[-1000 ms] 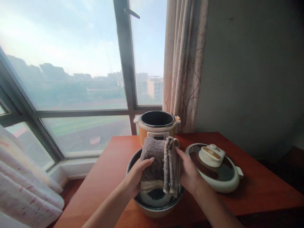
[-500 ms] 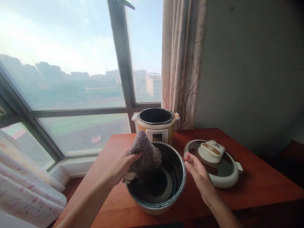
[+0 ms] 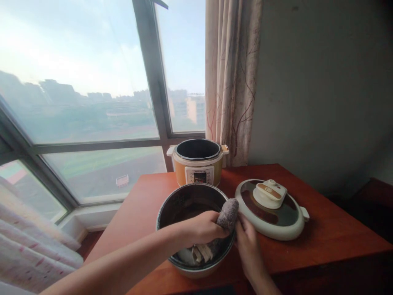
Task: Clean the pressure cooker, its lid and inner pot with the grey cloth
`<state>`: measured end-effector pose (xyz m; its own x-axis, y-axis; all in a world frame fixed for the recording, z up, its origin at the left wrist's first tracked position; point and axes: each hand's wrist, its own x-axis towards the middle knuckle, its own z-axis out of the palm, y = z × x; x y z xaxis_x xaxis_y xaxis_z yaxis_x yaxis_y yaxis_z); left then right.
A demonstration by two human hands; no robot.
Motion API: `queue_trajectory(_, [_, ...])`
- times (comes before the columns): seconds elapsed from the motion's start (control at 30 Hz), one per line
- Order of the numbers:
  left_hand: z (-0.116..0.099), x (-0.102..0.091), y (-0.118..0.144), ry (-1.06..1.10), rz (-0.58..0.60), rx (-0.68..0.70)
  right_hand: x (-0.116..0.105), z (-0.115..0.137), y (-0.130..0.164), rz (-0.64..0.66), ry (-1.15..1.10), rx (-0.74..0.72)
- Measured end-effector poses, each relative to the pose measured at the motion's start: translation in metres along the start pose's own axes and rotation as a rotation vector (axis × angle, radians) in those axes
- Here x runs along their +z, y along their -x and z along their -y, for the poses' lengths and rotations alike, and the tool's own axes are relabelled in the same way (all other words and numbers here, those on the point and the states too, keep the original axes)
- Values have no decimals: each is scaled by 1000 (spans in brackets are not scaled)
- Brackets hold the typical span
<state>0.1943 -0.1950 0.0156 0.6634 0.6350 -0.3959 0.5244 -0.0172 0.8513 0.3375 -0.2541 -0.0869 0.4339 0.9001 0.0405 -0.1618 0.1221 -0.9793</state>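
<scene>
A bunched grey-brown towel (image 3: 229,214) is gripped in my left hand (image 3: 208,227), which reaches across the inner pot (image 3: 176,262) to its right side. One end of the towel rises above the rim, and a beige edge hangs down inside the pot. My right hand (image 3: 248,241) is closed at the right rim of the pot, its fingertips partly hidden beside the towel. The pot has a dark inside and stands on the table, tilted slightly towards me.
Behind the pot stands an electric pressure cooker (image 3: 198,164) with its top off. Its round lid (image 3: 270,209) lies to the right on the reddish wooden table (image 3: 331,229). Windows and a curtain (image 3: 230,82) border the far side, with another curtain (image 3: 33,241) at left.
My left hand has carried the towel from the pot's left side across to its right side. My right hand stays by the right rim. The view has shifted slightly.
</scene>
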Motion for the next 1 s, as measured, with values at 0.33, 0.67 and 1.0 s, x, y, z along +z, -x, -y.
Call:
queue_trajectory(0.33, [1, 12, -18, 438, -252, -139, -4, 2, -5, 108, 88, -49])
queue_trajectory(0.67, [12, -16, -35, 615, -419, -38, -6, 5, -5, 122, 91, -55])
queue_trajectory(1.0, [-12, -3, -4, -728, 35, 107, -5, -9, 1, -70, 0, 22])
